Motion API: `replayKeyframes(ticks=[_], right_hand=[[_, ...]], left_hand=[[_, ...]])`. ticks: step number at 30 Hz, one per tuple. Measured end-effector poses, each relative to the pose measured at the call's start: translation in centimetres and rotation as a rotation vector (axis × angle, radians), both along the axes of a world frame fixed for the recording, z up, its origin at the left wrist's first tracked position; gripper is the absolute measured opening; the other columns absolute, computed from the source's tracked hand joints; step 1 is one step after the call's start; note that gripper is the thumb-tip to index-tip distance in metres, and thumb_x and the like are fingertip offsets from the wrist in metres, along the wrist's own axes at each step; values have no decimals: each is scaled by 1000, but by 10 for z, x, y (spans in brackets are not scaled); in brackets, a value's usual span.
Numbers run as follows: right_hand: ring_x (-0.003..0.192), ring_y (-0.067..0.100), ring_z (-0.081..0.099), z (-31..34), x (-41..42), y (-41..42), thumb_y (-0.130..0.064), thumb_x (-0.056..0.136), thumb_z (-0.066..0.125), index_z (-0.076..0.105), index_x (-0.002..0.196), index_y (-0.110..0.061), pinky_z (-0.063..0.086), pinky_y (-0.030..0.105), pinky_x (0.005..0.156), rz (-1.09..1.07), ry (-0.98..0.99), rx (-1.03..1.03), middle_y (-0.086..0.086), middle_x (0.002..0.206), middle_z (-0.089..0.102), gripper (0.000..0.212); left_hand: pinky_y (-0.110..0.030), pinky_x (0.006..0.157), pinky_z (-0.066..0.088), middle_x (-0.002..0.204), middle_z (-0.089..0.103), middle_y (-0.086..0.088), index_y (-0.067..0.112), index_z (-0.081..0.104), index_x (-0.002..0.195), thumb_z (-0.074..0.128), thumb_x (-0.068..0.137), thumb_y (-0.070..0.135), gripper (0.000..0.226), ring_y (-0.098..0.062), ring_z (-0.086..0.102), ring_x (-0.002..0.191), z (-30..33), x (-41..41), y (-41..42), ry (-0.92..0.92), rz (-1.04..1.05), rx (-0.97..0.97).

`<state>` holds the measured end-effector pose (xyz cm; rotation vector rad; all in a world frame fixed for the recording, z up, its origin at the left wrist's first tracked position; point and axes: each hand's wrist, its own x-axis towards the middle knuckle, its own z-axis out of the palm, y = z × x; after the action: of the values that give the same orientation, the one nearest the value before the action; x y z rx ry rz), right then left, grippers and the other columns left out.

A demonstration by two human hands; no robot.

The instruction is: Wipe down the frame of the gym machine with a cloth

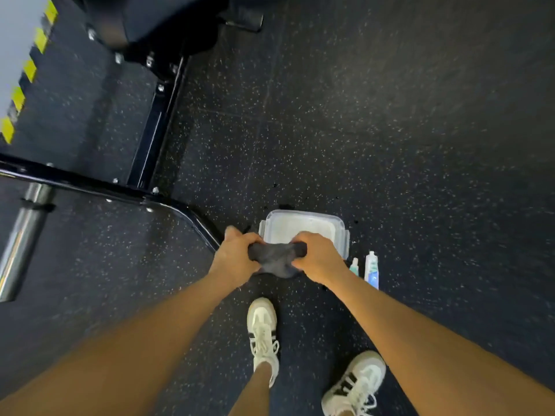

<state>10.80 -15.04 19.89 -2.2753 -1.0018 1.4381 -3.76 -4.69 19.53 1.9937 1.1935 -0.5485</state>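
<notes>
Gripping a dark grey cloth between them, the left hand and right hand each curl their fingers round one end, holding it bunched above the near edge of a clear plastic container that sits on the speckled rubber floor. Just left of the hands runs the black frame of the gym machine, its curved tube ending near the left hand. Two small bottles stand just right of the container, and two white sneakers show below.
</notes>
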Motion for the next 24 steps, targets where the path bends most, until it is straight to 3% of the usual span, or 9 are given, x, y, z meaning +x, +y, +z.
replayKeyframes(ticks=[5, 10, 13, 15, 19, 21, 24], right_hand=[[102, 24, 53, -95, -11, 34, -12, 89, 63, 63, 111, -15, 48, 36, 91, 63, -203, 70, 8, 123, 38, 23], [95, 24, 51, -163, 12, 83, -2, 87, 59, 61, 92, -2, 47, 34, 80, 61, -429, 424, 10, 114, 46, 6], [98, 26, 50, -203, 24, 101, 2, 87, 53, 63, 98, -2, 40, 28, 79, 45, -506, 529, 14, 115, 48, 15], [100, 23, 50, -232, 27, 98, -3, 91, 48, 60, 104, -7, 41, 30, 85, 31, -494, 514, 13, 119, 47, 19], [116, 29, 42, -267, 14, 50, -1, 90, 52, 56, 126, -3, 40, 37, 100, 272, -435, 363, 11, 139, 36, 37], [120, 29, 42, -270, 8, 34, -1, 88, 56, 55, 129, -2, 44, 36, 97, 269, -418, 345, 11, 142, 34, 41], [114, 30, 48, -266, 4, 32, -6, 92, 53, 60, 118, 0, 49, 41, 90, 220, -394, 360, 11, 136, 40, 28]], left_hand=[[-35, 97, 42, 115, 32, -7, 10, 67, 97, 70, 75, 1, 24, -26, 41, 108, -85, -10, 25, -127, -43, 219], [-22, 95, 41, 117, 35, -6, 6, 65, 109, 66, 82, -1, 27, -15, 43, 100, -136, 11, 69, -327, 8, 376], [-28, 101, 44, 127, 35, -10, 5, 61, 116, 67, 82, -1, 34, -22, 49, 108, -173, 22, 80, -377, 50, 460], [-29, 105, 41, 130, 33, -9, 4, 58, 121, 68, 83, 4, 40, -23, 48, 113, -203, 19, 69, -376, 57, 436], [-26, 105, 37, 133, 31, -12, 3, 46, 136, 66, 87, 11, 54, -23, 44, 116, -242, -4, 14, -270, 17, 193], [-28, 103, 40, 129, 35, -12, 4, 44, 139, 63, 90, 13, 53, -22, 50, 109, -250, -14, -5, -263, 51, 140], [-29, 100, 44, 124, 46, -10, 7, 56, 131, 61, 92, 16, 40, -19, 56, 101, -247, -13, -10, -259, 163, 109]])
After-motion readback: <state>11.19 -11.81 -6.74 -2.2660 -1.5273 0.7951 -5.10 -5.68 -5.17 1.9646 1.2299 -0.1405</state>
